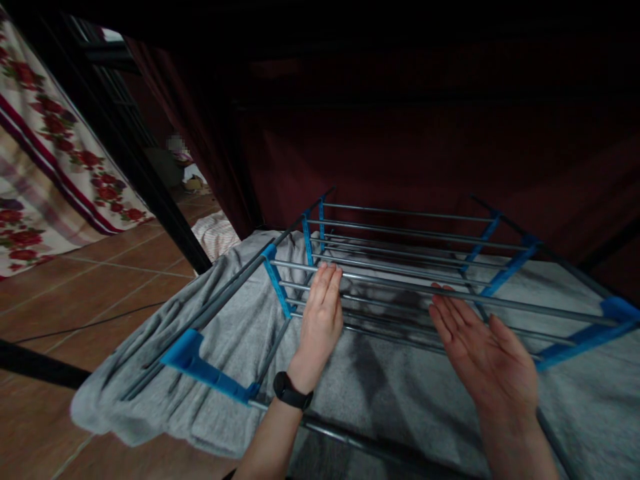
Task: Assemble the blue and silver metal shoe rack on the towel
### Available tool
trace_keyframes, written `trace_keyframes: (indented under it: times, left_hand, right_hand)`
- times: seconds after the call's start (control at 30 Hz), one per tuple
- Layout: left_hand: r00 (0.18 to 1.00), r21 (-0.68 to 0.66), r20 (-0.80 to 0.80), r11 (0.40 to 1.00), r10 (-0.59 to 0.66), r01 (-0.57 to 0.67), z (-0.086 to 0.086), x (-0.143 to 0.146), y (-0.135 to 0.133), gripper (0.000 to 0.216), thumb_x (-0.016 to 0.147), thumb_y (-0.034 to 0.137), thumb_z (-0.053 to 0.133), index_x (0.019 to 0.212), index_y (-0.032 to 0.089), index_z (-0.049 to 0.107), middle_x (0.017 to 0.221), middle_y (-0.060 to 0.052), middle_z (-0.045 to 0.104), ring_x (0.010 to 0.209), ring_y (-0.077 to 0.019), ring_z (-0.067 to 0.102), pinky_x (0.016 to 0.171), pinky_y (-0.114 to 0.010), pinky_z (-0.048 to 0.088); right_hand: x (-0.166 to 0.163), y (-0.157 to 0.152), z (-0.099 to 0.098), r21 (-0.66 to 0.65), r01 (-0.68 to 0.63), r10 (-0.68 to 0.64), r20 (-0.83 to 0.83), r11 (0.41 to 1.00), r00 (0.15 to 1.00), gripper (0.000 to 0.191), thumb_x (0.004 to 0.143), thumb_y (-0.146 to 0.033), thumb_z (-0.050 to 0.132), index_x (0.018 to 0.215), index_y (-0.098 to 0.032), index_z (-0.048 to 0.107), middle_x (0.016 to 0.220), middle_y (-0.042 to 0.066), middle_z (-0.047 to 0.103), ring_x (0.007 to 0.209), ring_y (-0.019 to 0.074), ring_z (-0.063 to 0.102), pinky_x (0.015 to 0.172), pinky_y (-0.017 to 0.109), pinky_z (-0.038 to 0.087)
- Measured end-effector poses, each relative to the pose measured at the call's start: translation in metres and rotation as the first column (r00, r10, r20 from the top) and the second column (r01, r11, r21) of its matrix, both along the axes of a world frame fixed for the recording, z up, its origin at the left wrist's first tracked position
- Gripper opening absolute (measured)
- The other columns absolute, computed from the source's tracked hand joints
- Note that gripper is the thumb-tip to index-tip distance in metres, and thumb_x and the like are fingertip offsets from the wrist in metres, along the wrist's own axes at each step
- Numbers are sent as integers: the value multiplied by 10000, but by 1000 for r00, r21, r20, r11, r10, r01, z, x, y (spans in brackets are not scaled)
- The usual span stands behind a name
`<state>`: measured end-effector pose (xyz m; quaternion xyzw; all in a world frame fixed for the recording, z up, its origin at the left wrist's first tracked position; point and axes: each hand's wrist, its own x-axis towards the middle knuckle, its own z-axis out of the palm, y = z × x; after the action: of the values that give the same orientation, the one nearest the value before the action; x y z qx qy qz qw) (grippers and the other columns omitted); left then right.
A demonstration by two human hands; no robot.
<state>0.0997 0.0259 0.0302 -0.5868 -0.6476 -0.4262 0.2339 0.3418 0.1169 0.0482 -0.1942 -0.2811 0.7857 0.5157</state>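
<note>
A rack of grey metal tubes (385, 281) joined by blue plastic connectors lies on a grey blanket. My left hand (324, 319), back upward and a black band (293, 392) on its wrist, has its straight fingers at the long tube, seemingly touching it. No grip around the tube is visible. My right hand (487, 357) is turned palm up and open, fingertips by the same tube further right; contact cannot be told. An L-shaped blue connector (207, 370) holds the near left corner, and another blue connector (583, 340) stands to the right.
The grey blanket (400, 387) covers a bed with a dark metal post (150, 180) at its left. Dark red curtains (400, 153) hang behind. A flowered cloth (60, 160) hangs on the far left above a tiled floor (120, 267), where a thin cable (95, 325) runs.
</note>
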Motion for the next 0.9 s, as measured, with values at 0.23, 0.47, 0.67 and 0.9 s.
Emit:
trace_keyframes:
  times: [0.23, 0.47, 0.67, 0.9]
  left_hand:
    - [1000, -3, 9, 1000, -7, 7, 2, 1, 1, 581, 914, 62, 384, 1473, 216, 347, 1488, -118, 424, 1434, -242, 306, 1172, -480, 322]
    - [1000, 42, 11, 999, -17, 16, 6, 0, 7, 523, 923, 120, 435, 1436, 220, 413, 1446, -122, 470, 1407, -259, 356, 1163, -490, 328]
    - [1000, 45, 16, 999, -6, 6, 9, 4, 6, 502, 930, 141, 438, 1427, 212, 426, 1425, -130, 492, 1400, -261, 369, 1157, -490, 334]
    - [1000, 46, 18, 999, -11, 10, 11, 4, 6, 498, 933, 160, 438, 1428, 210, 420, 1425, -128, 491, 1396, -261, 372, 1159, -488, 326]
  right_hand:
    - [1, 3, 4, 13, -42, 43, -67, 999, 997, 387, 858, -398, 538, 1163, -183, 637, 1348, 89, 575, 1317, 246, 465, 1147, 490, 348]
    - [6, 11, 1, 55, -75, 82, -135, 996, 987, 291, 863, -372, 522, 1044, -202, 674, 1207, 51, 661, 1276, 231, 502, 1146, 488, 346]
    - [6, 11, 2, 63, -86, 95, -145, 994, 985, 285, 848, -368, 544, 1033, -195, 673, 1234, 65, 645, 1273, 234, 504, 1148, 481, 341]
    - [10, 12, 4, 78, -68, 79, -147, 995, 986, 282, 839, -369, 555, 1033, -200, 671, 1213, 72, 655, 1264, 239, 511, 1151, 498, 331]
